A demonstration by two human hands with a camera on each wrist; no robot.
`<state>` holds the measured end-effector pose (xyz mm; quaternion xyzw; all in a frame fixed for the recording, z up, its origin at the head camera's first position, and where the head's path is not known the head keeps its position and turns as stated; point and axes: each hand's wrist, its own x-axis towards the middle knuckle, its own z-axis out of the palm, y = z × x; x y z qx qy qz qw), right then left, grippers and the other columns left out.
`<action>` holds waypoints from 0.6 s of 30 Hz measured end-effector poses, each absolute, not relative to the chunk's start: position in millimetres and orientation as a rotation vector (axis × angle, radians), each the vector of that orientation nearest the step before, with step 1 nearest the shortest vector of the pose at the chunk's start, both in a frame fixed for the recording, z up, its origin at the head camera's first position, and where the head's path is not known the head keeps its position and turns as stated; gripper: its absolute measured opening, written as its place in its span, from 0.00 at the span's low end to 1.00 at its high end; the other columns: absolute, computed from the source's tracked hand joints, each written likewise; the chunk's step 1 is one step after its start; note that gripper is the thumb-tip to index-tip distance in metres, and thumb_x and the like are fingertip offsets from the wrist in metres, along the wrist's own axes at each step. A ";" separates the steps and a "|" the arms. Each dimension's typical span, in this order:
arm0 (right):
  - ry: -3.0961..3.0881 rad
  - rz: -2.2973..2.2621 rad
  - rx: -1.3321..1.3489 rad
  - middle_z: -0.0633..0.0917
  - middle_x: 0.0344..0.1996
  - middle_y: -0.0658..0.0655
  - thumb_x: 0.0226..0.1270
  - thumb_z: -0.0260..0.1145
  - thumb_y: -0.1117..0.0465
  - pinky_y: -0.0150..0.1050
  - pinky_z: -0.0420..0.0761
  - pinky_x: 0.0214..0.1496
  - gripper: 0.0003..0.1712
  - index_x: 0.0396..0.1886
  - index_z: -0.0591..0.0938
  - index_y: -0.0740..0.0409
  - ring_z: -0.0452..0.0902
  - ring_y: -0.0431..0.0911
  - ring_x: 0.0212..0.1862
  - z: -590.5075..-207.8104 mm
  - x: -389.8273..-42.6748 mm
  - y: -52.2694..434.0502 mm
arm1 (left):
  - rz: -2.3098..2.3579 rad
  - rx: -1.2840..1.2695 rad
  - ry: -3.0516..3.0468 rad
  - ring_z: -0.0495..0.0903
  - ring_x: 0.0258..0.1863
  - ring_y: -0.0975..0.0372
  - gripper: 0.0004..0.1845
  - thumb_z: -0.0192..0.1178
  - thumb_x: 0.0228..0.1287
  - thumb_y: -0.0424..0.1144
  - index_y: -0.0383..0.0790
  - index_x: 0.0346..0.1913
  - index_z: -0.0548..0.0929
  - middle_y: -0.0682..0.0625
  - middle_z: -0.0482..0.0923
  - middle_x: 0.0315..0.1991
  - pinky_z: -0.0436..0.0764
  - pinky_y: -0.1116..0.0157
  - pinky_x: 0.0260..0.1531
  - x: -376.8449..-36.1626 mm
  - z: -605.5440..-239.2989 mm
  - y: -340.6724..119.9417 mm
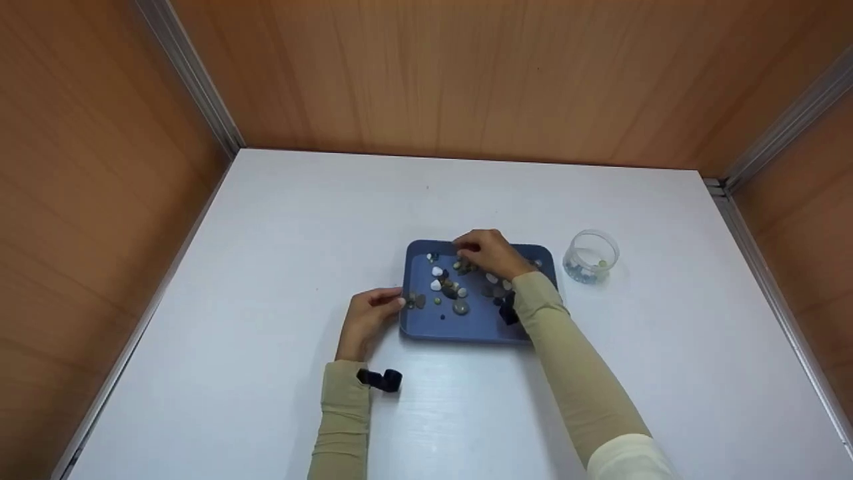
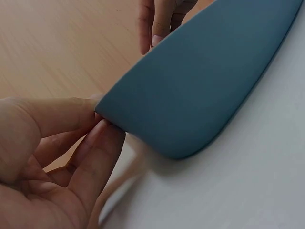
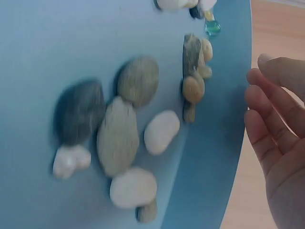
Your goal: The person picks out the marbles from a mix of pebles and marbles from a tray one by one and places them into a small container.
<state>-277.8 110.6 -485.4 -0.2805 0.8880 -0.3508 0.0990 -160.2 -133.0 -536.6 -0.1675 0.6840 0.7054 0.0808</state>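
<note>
A blue tray (image 1: 426,328) holds a scatter of pebbles, among them a round grey stone (image 1: 460,307) and white stones (image 1: 436,285). At the tray's left rim, my left hand (image 1: 368,320) pinches the edge; thumb and fingers meet on it in the left wrist view. My right hand (image 1: 492,255) is at the far side of the tray, fingers loosely bent, with nothing visible in its grasp. In the right wrist view its fingertips are right at the rim, near a row of small stones (image 3: 192,57) and a green glass bead (image 3: 212,27).
To the right of the tray stands a clear round container (image 1: 591,257) with bluish beads and a yellowish piece inside. The white table (image 1: 280,233) is bounded by a wooden back wall (image 1: 433,80) and wooden side panels. Wrist cameras sit on both sleeves.
</note>
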 end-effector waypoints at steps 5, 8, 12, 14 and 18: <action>2.590 -1.032 -0.817 0.84 0.49 0.61 0.69 0.61 0.65 0.42 0.81 0.45 0.17 0.56 0.81 0.63 0.81 0.49 0.44 -490.0 -276.4 98.7 | 2.090 -0.529 2.051 0.80 0.42 0.61 0.15 0.68 0.56 0.29 0.33 0.47 0.85 0.43 0.83 0.46 0.82 0.68 0.44 -160.0 -536.7 -132.8; 2.586 -1.018 -0.817 0.84 0.48 0.61 0.69 0.60 0.66 0.39 0.81 0.42 0.16 0.55 0.81 0.63 0.81 0.47 0.41 -492.5 -276.5 93.6 | 2.062 -0.529 2.073 0.80 0.44 0.60 0.15 0.68 0.56 0.30 0.34 0.47 0.85 0.43 0.83 0.47 0.82 0.67 0.46 -160.4 -536.9 -132.7; 2.597 -0.971 -0.813 0.85 0.46 0.61 0.69 0.60 0.67 0.39 0.80 0.39 0.16 0.55 0.82 0.63 0.81 0.48 0.37 -494.7 -277.1 88.5 | 2.049 -0.527 2.087 0.80 0.46 0.59 0.15 0.68 0.56 0.31 0.35 0.47 0.86 0.43 0.83 0.48 0.81 0.65 0.48 -161.3 -538.3 -132.7; 2.609 -0.932 -0.812 0.85 0.47 0.61 0.70 0.60 0.67 0.41 0.81 0.42 0.16 0.54 0.82 0.63 0.81 0.48 0.39 -495.7 -277.4 85.9 | 2.056 -0.522 2.083 0.80 0.47 0.59 0.15 0.68 0.56 0.31 0.35 0.47 0.85 0.43 0.83 0.49 0.81 0.65 0.49 -161.4 -538.8 -132.6; 2.620 -0.882 -0.833 0.85 0.49 0.62 0.70 0.59 0.67 0.44 0.81 0.52 0.15 0.54 0.82 0.63 0.81 0.51 0.49 -498.3 -277.2 81.6 | 2.079 -0.492 2.078 0.80 0.45 0.60 0.15 0.68 0.56 0.31 0.33 0.48 0.85 0.42 0.83 0.48 0.81 0.67 0.46 -160.7 -539.0 -132.5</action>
